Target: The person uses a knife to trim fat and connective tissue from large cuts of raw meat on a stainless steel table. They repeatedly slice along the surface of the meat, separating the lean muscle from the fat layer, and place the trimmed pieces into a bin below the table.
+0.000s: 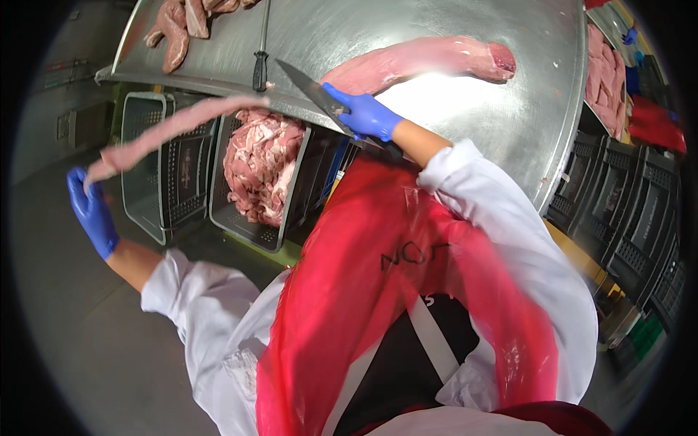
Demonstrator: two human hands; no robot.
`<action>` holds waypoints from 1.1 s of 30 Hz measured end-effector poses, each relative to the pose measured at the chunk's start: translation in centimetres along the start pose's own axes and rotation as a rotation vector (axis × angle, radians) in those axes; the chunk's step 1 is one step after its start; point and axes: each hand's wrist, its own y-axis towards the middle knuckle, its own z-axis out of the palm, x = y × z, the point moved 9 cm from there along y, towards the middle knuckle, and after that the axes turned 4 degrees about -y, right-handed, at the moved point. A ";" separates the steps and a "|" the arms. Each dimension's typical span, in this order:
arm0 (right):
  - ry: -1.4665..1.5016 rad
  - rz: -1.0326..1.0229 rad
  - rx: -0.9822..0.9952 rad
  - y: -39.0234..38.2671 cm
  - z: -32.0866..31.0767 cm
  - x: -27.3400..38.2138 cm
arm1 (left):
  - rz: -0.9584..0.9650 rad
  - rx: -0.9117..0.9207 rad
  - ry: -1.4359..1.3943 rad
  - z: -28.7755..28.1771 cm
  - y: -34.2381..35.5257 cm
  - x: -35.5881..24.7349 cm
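Blue-gloved, your left hand (93, 214) grasps a meat strip (174, 129) at ten o'clock, your right hand (369, 118) grips the knife (304, 83) near twelve, loin (429, 62) at one; likely trimming, next needing controlled release

Your apron (338, 232) is glossy red plastic, your sleeves (509, 192) matt white cloth, your gloves (372, 118) smooth and rubbery-looking; your knife (302, 82) has a smooth metal blade, the table (356, 25) is shiny, scuffed metal, the crates (144, 196) matt grey plastic
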 end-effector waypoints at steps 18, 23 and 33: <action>-0.420 0.406 -0.459 -10.8 -7.5 -10.1 | 0.336 0.758 0.347 62.7 -4.8 -14.4; -0.223 0.424 -0.500 -16.7 -6.0 -10.7 | 0.288 0.662 0.256 66.5 6.3 -12.1; 0.452 0.579 -0.988 -39.4 -2.3 -14.1 | -0.677 1.251 -1.212 68.4 -3.0 -15.7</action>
